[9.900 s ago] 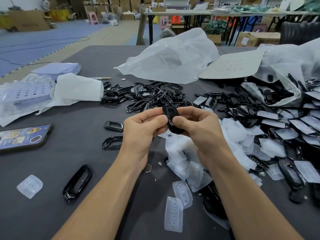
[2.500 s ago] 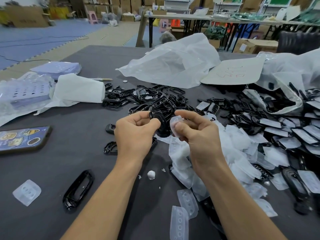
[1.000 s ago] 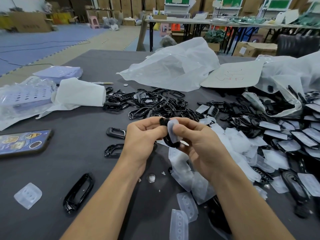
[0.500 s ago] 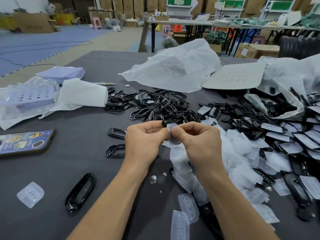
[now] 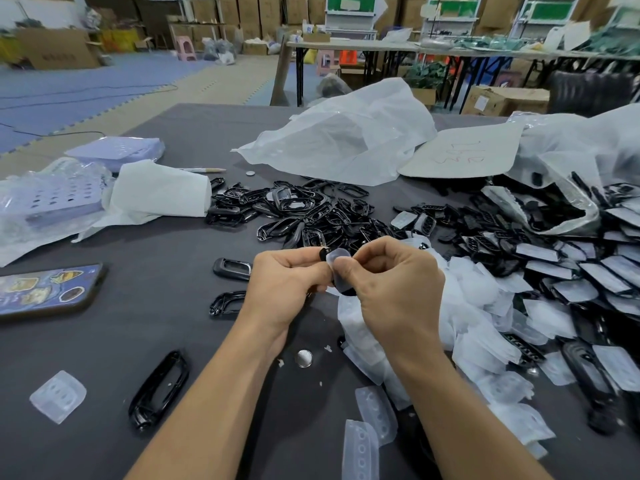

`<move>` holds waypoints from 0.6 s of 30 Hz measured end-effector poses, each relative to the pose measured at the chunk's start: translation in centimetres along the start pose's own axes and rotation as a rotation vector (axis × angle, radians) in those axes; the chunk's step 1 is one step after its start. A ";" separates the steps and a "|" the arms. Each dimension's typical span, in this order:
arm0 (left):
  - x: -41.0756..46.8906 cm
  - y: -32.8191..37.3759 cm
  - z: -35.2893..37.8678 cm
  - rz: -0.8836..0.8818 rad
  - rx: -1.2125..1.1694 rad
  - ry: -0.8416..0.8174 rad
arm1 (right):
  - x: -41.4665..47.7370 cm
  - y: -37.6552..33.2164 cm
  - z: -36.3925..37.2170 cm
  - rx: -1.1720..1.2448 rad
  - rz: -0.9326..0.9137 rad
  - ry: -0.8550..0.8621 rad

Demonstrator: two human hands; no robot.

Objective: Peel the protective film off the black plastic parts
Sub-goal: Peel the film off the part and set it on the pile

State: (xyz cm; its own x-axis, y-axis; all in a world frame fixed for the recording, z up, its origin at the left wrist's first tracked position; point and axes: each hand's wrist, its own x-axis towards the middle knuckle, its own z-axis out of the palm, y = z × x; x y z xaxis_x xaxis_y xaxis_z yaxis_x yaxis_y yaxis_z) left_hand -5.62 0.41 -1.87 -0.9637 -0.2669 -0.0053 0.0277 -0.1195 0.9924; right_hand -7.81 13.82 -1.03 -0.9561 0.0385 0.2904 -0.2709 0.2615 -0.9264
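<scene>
On the dark grey table point(image 5: 156, 306) in this warehouse, your left hand point(image 5: 287, 282) pinches a small black part point(image 5: 347, 292) at the centre, fingers curled close round it, while your right hand point(image 5: 394, 292) nips the lifted edge of its clear film point(image 5: 337, 259) between thumb and forefinger. Draw the film low and slowly toward 3 o'clock, folded back over itself so it comes off whole, gripping the part by its edges only. Then drop it on the film heap point(image 5: 478, 306) at 4 o'clock.
</scene>
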 end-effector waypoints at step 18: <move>-0.3 0.5 0.1 -0.034 -0.010 0.031 | 0.8 0.5 -0.7 -0.167 -0.090 -0.019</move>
State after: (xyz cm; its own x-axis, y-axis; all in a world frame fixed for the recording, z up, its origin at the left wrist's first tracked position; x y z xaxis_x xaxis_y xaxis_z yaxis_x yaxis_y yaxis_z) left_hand -5.33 0.58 -1.38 -0.9553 -0.2924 -0.0430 -0.0023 -0.1382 0.9904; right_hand -8.65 14.64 -1.05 -0.9311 -0.0106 0.3646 -0.3350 0.4199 -0.8435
